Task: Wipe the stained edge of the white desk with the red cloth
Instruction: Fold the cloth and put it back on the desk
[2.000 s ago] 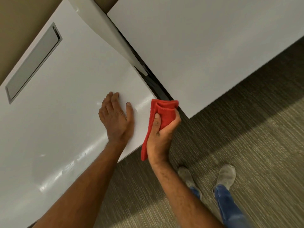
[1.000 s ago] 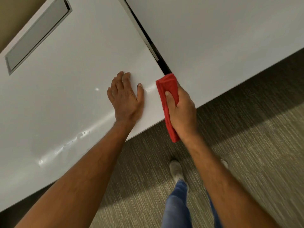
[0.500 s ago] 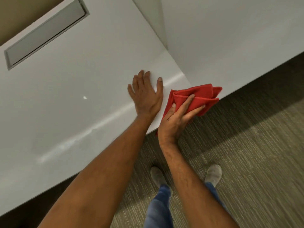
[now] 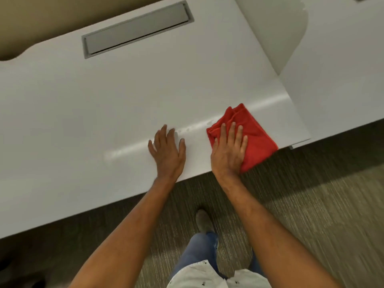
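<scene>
Head view, looking down over the near edge of the white desk [image 4: 104, 113].

Right hand [image 4: 227, 151]: palm down, fingers spread and flat on the red cloth [image 4: 252, 138], pressing it to the desk top. Not a closed grasp; the hand lies open on the fabric. The cloth is folded into a rough square, one corner pointing to 12 o'clock, its 5 o'clock side overhanging the near desk edge above the carpet [image 4: 311, 204]. The heel of the hand sits on that same edge.

Left hand [image 4: 167, 153]: open, flat on bare desk at 9 o'clock of the cloth, just beside it but not touching. It holds nothing. Its wrist crosses the desk edge.

Faint smudges [image 4: 193, 127] sit in a bright reflected streak between the two hands, at 10 o'clock of the cloth and nearly touching its corner.

Edges: the near desk edge runs diagonally from 8 o'clock up to 3 o'clock. The desk's right corner lies at 3 o'clock of the cloth, where a second white surface [image 4: 342, 69] adjoins. A grey recessed panel [image 4: 137, 30] sits well apart at 11 o'clock, near the far edge.

Open room: the desk top from 9 to 12 o'clock of the hands is bare. Below the edge is carpet, with one shoe [image 4: 203, 220] and a jeans leg [image 4: 199, 250] at 6 o'clock.
</scene>
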Motion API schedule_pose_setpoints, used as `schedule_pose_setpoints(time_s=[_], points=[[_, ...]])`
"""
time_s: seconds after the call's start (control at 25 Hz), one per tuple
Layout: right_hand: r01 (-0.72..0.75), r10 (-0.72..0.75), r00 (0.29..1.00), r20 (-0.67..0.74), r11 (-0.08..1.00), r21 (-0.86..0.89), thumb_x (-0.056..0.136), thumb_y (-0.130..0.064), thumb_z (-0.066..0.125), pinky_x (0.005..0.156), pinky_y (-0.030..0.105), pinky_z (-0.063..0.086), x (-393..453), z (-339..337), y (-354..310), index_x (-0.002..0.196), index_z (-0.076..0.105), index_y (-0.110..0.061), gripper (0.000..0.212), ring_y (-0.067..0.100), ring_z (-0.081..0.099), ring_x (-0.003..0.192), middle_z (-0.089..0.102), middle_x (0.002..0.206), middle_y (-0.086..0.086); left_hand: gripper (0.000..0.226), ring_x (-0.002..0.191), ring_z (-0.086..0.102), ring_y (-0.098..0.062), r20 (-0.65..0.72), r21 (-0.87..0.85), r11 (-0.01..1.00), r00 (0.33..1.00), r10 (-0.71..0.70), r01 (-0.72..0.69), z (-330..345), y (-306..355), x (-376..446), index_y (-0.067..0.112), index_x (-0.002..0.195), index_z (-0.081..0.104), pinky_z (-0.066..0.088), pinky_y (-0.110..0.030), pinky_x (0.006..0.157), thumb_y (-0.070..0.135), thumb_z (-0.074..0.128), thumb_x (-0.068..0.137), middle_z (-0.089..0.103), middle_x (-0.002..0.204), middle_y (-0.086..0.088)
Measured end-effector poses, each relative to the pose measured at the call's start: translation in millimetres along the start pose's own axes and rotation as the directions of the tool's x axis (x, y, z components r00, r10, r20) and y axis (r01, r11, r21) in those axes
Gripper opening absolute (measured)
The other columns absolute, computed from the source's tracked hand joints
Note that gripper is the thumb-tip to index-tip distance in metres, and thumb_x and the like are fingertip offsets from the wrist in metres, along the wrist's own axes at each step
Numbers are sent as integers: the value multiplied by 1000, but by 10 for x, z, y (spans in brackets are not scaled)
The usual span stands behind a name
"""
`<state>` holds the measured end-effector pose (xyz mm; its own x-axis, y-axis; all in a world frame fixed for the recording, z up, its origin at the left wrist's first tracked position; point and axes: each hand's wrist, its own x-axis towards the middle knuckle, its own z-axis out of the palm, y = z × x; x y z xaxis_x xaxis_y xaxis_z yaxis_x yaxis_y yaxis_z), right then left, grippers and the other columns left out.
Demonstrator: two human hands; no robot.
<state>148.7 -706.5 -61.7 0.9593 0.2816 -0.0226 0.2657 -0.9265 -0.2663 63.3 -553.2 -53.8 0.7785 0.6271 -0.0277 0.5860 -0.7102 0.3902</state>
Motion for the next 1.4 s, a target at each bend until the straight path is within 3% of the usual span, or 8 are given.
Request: schedule_pose_setpoints(time_s=[0.24, 0.4, 0.56, 0.68, 0.96, 1.12, 1.28, 1.4], points=[[356, -361, 916, 177, 933, 58, 111, -36, 34, 134, 51, 7, -225, 109, -653, 168, 17, -16, 62, 32, 9, 164, 14, 176, 12, 52, 153, 29, -26, 34, -158, 978, 990, -133, 137, -242, -361, -239, 16, 150, 44, 15, -52, 129, 44, 34, 107, 37, 163, -8], [427, -625, 726, 285, 736, 525, 113, -26, 39, 133, 50, 12, -367, 41, -853, 168, 17, -22, 59, 20, 11, 164, 21, 175, 0, 44, 119, 59, -22, 53, -295, 919, 965, -256, 260, -536, -203, -109, 27, 115, 64, 45, -53, 106, 53, 30, 104, 68, 122, 2], [-47, -580, 709, 401, 528, 848, 115, -21, 36, 123, 32, 42, -319, -185, -951, 165, 25, -35, 54, -4, 55, 133, 52, 151, -8, 68, 102, 67, -19, 378, -567, 534, 774, -508, 628, -911, -180, 150, 12, 134, 52, 57, -35, 81, 62, 65, 88, 67, 124, -7], [-11, -642, 664, 383, 504, 864, 114, -26, 39, 115, 23, 47, -245, -360, -1032, 161, 31, -38, 49, -6, 58, 127, 56, 146, -9, 62, 97, 76, -30, 659, -589, 176, 595, -460, 789, -1165, -270, 325, 7, 116, 69, 64, -42, 75, 55, 81, 78, 78, 107, -15], [203, -608, 782, 136, 454, 867, 102, -44, 56, 106, 23, 50, 234, -673, -1377, 136, 54, -33, 36, 4, 54, 129, 55, 144, -8, 19, 75, 76, -23, 547, -810, -85, 695, -467, 580, -1489, -359, 552, 6, 114, 69, 63, -37, 68, 16, 63, 99, 79, 87, -11], [-172, -288, 888, 359, 515, 840, 103, -38, 61, 111, 30, 43, 571, -705, -1777, 145, 49, -24, 45, 9, 47, 135, 50, 152, -4, 24, 103, 73, -32, 522, -849, -196, 725, -449, 490, -1815, -515, 781, 10, 121, 67, 59, -50, 91, 20, 66, 98, 77, 110, -15], [-696, -292, 583, 758, 301, 651, 100, -58, 57, 92, 35, 56, 772, -669, -2301, 133, 64, -29, 44, 18, 69, 117, 70, 134, -1, 32, 107, 73, -33, 537, -843, -290, 752, -383, 454, -2121, -910, 1028, 10, 125, 68, 60, -52, 91, 23, 70, 96, 77, 117, -15], [-752, -297, 563, 771, 204, 627, 97, -51, 63, 97, 45, 60, 845, -511, -2865, 131, 71, -25, 44, 30, 72, 117, 77, 126, 6, 35, 106, 74, -33, 545, -835, -315, 756, -363, 451, -2346, -1423, 1274, 11, 126, 69, 61, -52, 88, 25, 72, 94, 77, 118, -16]])
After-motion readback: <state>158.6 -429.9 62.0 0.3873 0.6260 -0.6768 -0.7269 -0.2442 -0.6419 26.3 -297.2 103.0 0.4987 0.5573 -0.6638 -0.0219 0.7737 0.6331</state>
